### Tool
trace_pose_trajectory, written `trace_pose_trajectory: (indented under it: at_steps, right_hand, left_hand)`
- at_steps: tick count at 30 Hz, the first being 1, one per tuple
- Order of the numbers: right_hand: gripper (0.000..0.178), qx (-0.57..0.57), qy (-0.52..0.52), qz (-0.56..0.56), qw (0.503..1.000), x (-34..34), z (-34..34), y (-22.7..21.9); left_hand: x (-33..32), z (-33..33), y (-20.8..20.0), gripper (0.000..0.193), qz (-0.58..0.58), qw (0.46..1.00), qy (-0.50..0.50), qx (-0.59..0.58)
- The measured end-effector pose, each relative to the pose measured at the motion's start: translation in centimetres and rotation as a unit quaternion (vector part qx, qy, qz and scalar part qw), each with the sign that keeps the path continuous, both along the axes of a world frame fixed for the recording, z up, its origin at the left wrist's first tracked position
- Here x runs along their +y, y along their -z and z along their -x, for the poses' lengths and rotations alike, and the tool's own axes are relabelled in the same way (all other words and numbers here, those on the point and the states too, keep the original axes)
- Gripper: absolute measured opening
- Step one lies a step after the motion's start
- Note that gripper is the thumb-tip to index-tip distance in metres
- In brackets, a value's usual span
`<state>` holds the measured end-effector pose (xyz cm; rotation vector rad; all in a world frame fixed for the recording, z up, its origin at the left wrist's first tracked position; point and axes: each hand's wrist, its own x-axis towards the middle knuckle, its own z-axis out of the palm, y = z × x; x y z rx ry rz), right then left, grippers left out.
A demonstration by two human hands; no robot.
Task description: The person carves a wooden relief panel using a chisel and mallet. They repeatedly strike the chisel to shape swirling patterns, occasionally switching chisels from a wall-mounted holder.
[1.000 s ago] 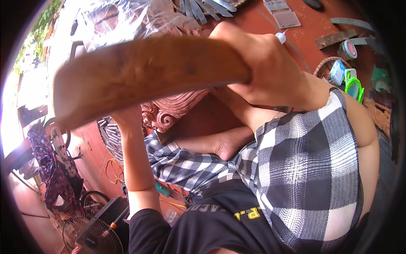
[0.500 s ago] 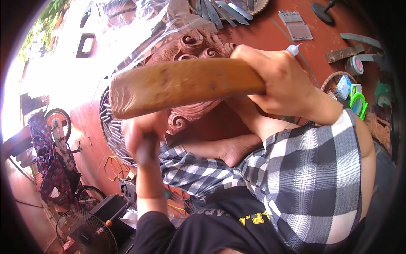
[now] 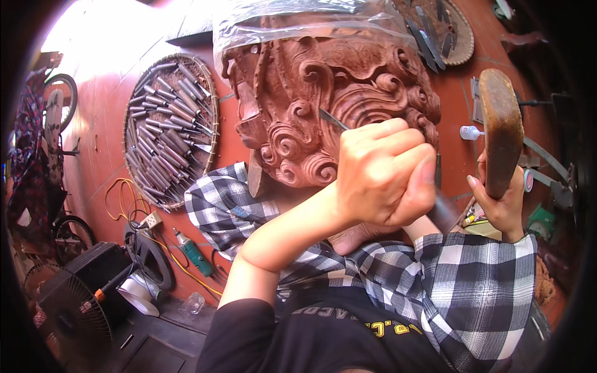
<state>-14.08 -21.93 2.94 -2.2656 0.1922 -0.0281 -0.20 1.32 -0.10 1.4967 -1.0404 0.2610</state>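
A reddish-brown wood carving (image 3: 292, 81) with curled spirals and wavy grooves stands in front of me, its top wrapped in clear plastic. My left hand (image 3: 388, 174) is closed in a fist round a carving chisel (image 3: 334, 120). Its narrow blade points away to the left, with the tip at the carved surface; the handle is mostly hidden in the fist, with a blurred end below it. Off to the right, my right hand (image 3: 504, 202) grips a wooden mallet (image 3: 502, 124), raised upright and apart from the chisel and carving.
Left of the carving lies a round basket (image 3: 216, 118) full of wooden-handled chisels. A second basket (image 3: 466, 46) with flat blades is at the far right. Nearby are a small white bottle (image 3: 471, 132), a green power tool (image 3: 196, 255), a power strip (image 3: 149, 221) and a fan (image 3: 68, 311).
The view has shifted, showing more of the carving and the chisel basket. My left hand has brought the chisel up to the carving; my right hand has swung the mallet away to the right.
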Motion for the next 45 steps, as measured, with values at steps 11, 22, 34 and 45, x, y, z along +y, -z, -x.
trace_pose_trajectory:
  at_steps: [11, 22, 34, 45]
  right_hand:
    - [0.051, 0.052, -0.005, 0.022, 0.998, 0.6, -0.2, -0.3]
    - [0.041, 0.011, -0.018, 0.035, 0.999, 1.1, 0.1, 0.0]
    - [0.022, -0.083, 0.049, 0.196, 0.976, 1.6, 1.6, 2.1]
    - [0.038, 0.043, -0.02, 0.252, 0.966, 3.2, 1.1, 1.2]
  left_hand:
    - [-0.6, -0.4, -0.1, 0.019, 0.032, 0.998, -0.04, 0.024]
    - [0.0, -1.1, 0.4, 0.027, 0.032, 0.996, -0.055, 0.063]
    - [1.3, -1.9, -0.5, 0.034, 0.025, 0.996, -0.016, 0.082]
    - [2.0, 2.7, -3.8, 0.044, -0.072, 0.97, 0.23, 0.025]
